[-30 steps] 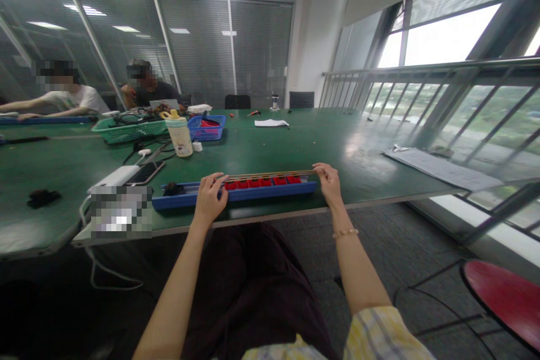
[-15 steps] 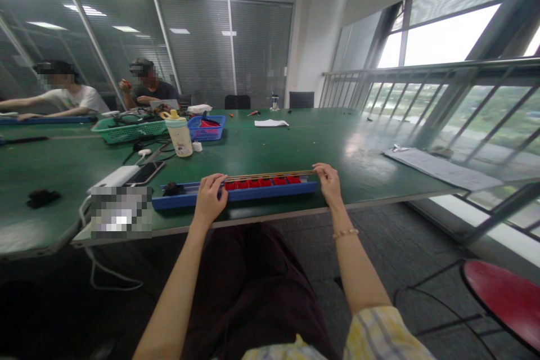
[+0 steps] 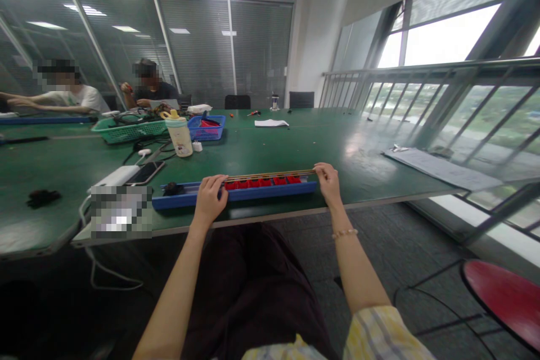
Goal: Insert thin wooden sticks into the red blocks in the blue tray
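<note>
Both left hand (image 3: 211,198) and right hand (image 3: 328,183) pinch thin rods (image 3: 270,174) over a blue tray (image 3: 270,193). Alignment appears underway, likely needing steadiness next.

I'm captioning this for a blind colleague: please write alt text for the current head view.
A person's left hand and right hand hold thin strips along a long blue tray of red pieces on a green table. Beyond, to the left, are a cup, a green basket, a blue basket and two other people.
</note>
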Demonstrator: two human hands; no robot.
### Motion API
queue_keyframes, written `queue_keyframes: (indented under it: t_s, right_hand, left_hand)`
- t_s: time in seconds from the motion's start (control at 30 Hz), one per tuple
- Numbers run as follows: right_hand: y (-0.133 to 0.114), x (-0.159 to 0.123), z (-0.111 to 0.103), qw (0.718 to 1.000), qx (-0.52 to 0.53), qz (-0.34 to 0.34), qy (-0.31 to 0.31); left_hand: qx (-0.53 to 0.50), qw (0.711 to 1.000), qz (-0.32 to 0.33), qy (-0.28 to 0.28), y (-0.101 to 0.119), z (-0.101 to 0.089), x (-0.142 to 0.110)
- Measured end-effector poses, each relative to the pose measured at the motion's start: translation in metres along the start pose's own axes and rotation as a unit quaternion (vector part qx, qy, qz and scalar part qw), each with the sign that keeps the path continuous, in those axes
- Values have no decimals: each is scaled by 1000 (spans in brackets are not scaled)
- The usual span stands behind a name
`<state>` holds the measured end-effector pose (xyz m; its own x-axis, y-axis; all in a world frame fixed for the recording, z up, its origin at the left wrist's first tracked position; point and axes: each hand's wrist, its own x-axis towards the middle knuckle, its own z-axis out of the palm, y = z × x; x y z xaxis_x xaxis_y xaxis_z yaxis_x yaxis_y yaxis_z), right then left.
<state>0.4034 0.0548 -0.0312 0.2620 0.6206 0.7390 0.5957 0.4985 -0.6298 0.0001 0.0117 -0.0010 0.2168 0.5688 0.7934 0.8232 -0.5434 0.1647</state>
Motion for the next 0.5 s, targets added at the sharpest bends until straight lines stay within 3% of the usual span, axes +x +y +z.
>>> queue_keyframes:
  t_s: [0.5]
  right_hand:
    - [9, -1, 6, 999, -2, 25, -30]
  left_hand:
    - [-8, 1000, 5, -23, -1, -1, 1]
